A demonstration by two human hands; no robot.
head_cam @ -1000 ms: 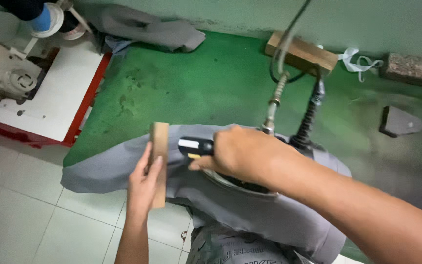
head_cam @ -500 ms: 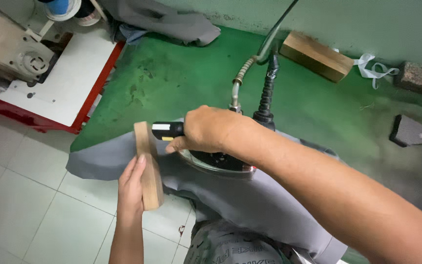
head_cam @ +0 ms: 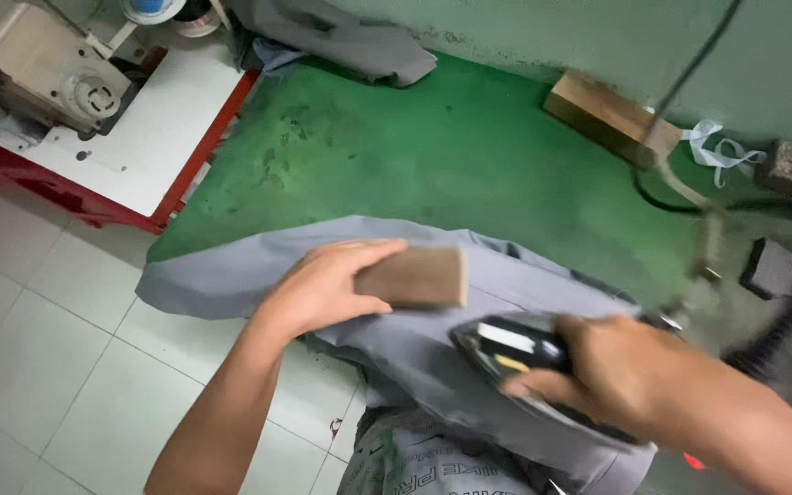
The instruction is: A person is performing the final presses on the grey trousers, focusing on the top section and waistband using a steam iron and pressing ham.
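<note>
Gripping a rectangular brown wooden block, the left hand presses grey fabric; the right hand, lower right, clasps a black-handled iron.

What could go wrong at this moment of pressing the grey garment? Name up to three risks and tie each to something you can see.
1. The right hand holds the iron close to the left hand, which presses a wooden block on the grey garment: fingers might get burnt.
2. The hose and cable hang above the green table and could snag.
3. The garment overhangs the table's edge and may slide off.
</note>
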